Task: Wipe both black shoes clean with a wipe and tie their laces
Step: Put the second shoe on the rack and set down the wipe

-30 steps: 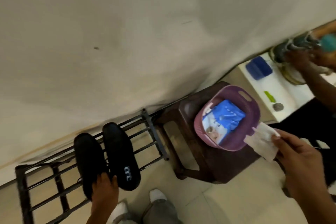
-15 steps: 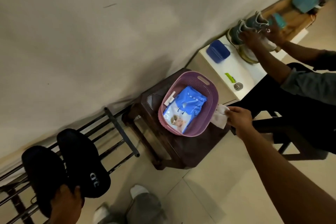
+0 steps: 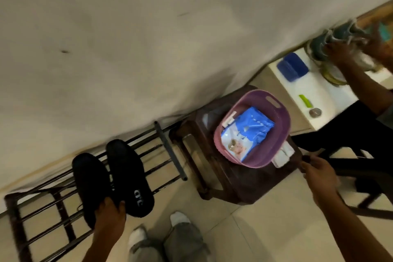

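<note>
Shoes [image 3: 112,178], both black, soles up over metal rack [image 3: 168,151] near the wall, left hand [image 3: 110,217] clamped on their heels. Right hand [image 3: 319,174] empty, fingers loosely curled, at the front edge of brown stool [image 3: 244,185]. Wipe [image 3: 282,155] lies against pink basket [image 3: 255,155] rim. Bare tile floor [image 3: 265,229] in front.

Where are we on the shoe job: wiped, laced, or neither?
Late, by the look of it. Done: a used white wipe lies on the brown stool beside the pink basket, which holds the blue wipe pack. In hand: the left hand grips both black shoes over the metal rack; the right hand is empty. Left: the laces are hidden, so tying is unconfirmed.
</note>
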